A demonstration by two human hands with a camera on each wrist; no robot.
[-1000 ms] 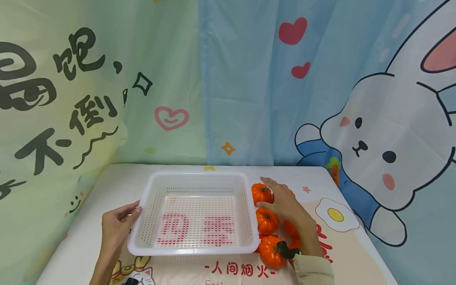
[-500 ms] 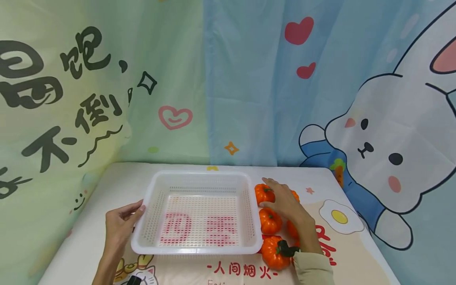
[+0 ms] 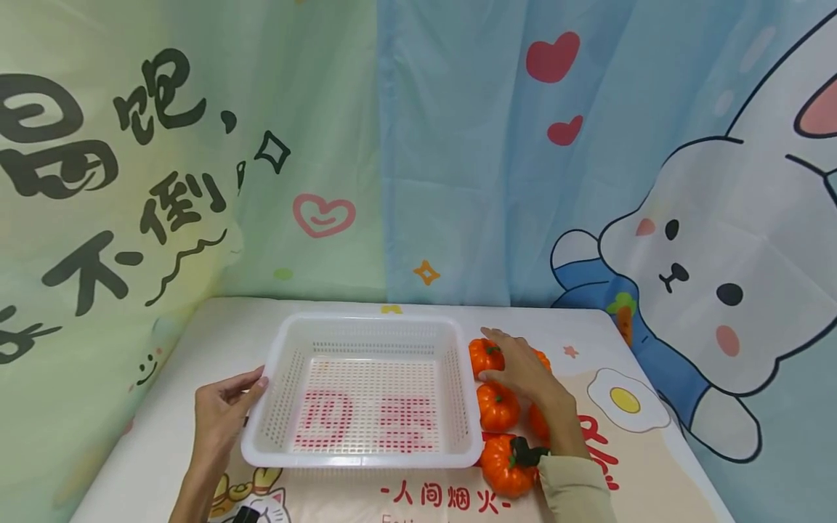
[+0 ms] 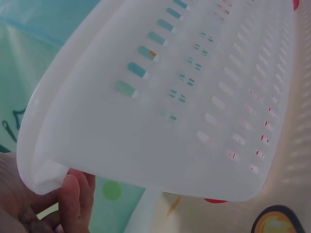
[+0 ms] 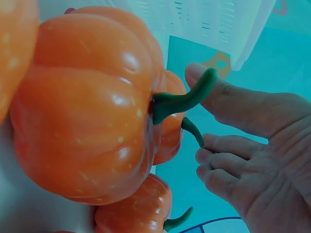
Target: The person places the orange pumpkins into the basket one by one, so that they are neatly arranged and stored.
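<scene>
A white perforated plastic basket stands on the table. My left hand grips its left rim; the left wrist view shows fingers curled at the edge of the basket. On the basket's right are several orange toy pumpkins with green stems. My right hand reaches over the far pumpkin, thumb and fingers apart on either side. Nearer lie a middle pumpkin and a front pumpkin. In the right wrist view a large pumpkin partly hides the one beside my fingers; contact is unclear.
Another pumpkin lies partly under my right forearm. A printed mat covers the table's front. Behind the table's far edge hangs a curtain with cartoon prints. A small black object shows at the bottom edge.
The head view has turned slightly, so the whole scene sits a little further right. Both hands, the basket and the pumpkins keep their places relative to each other.
</scene>
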